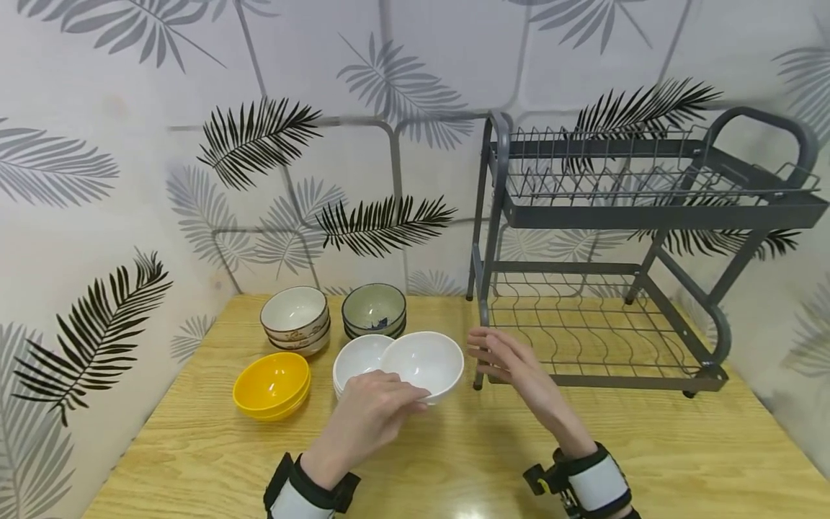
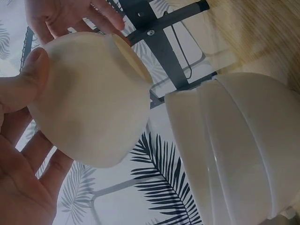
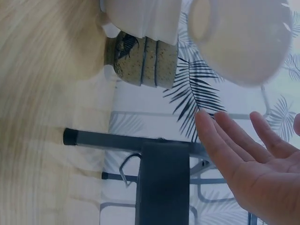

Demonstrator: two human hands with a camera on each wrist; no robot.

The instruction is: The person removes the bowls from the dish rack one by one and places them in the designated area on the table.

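My left hand [image 1: 379,407] pinches a white bowl [image 1: 428,364] by its rim, thumb on one side and fingers on the other. In the left wrist view the held bowl [image 2: 93,98] is tilted, clear of the stack of white bowls [image 2: 234,145] beside it. That stack [image 1: 357,357] stands just behind the left hand in the head view. To the right of the held bowl, my right hand [image 1: 515,367] is raised with fingers extended and nothing in it. The right wrist view shows those fingers [image 3: 234,140] apart from the bowl [image 3: 248,42].
A two-tier dark dish rack [image 1: 603,378] stands at the right. Two stacked yellow bowls [image 1: 272,386] sit at the left. Behind are stacks of brown-patterned bowls [image 1: 295,317] and green-grey bowls [image 1: 374,310]. All rest on a wooden table [image 1: 194,461] against a leaf-patterned wall.
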